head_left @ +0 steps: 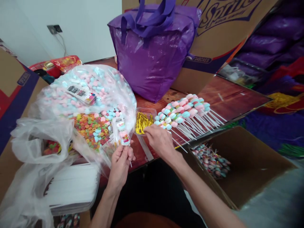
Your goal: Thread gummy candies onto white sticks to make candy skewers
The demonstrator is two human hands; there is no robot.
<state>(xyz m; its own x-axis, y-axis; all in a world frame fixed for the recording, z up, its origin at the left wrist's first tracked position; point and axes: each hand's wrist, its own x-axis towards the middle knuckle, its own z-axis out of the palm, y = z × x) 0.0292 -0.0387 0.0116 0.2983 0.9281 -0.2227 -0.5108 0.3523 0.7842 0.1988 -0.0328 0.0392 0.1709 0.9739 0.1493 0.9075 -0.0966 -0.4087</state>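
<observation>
My left hand (121,161) is closed around a candy skewer in a clear wrapper (121,131), held upright over the table's near edge. My right hand (159,139) reaches to a small clear tub of gold twist ties (143,122), its fingertips pinched at the tub's rim; what they hold is too small to make out. Right of the tub lies a pile of marshmallow skewers (184,112) with white sticks fanning out to the right.
A big clear bag of pink and blue marshmallows (83,88) and a bag of coloured ring candies (91,126) fill the left. A purple tote bag (154,53) stands behind. An open cardboard box (249,164) with wrapped skewers sits at the lower right.
</observation>
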